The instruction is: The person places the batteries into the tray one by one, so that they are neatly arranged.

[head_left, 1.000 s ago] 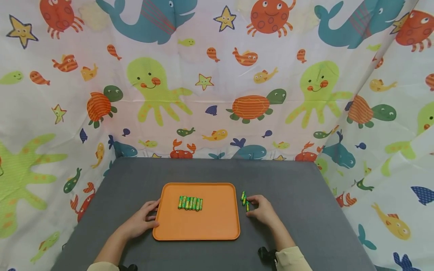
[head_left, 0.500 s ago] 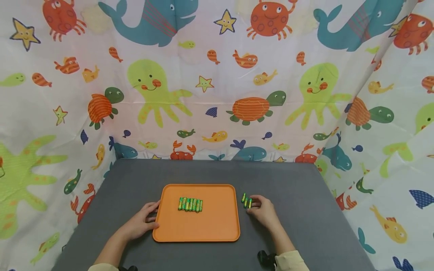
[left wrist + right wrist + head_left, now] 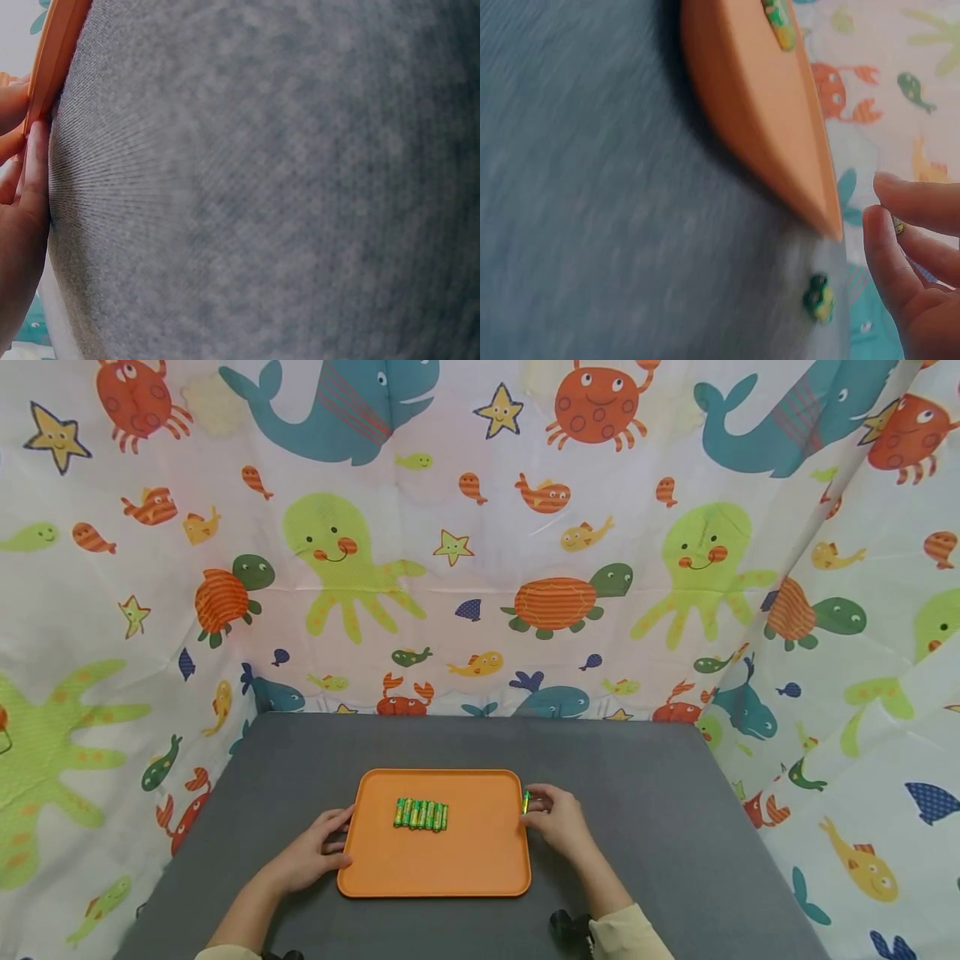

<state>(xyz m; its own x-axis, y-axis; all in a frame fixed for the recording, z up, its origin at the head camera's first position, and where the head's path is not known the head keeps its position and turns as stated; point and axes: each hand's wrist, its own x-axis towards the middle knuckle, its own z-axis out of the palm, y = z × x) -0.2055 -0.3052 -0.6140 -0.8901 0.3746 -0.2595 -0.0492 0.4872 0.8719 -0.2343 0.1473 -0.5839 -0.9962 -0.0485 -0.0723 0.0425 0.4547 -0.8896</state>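
A row of several green-and-yellow batteries [image 3: 421,815] lies side by side on the orange tray [image 3: 450,868], left of its middle; one battery [image 3: 781,28] shows in the right wrist view. My left hand [image 3: 309,852] rests at the tray's left edge, fingertips and thumb against the rim; the left wrist view shows fingers [image 3: 36,169] at the tray's outer wall [image 3: 56,56]. At the right rim, my right hand [image 3: 558,820] pinches a single battery [image 3: 526,802] upright between thumb and fingers. Its end peeks out between the fingers in the right wrist view.
Loose batteries [image 3: 819,298] lie on the table beside the tray in the right wrist view; my right hand hides them in the head view. The grey table [image 3: 637,768] ends at a sea-animal curtain [image 3: 480,610] behind and at both sides.
My right hand has picked up a battery from the small group right of the tray and moved left with it to the rim. The left hand has stayed in place.
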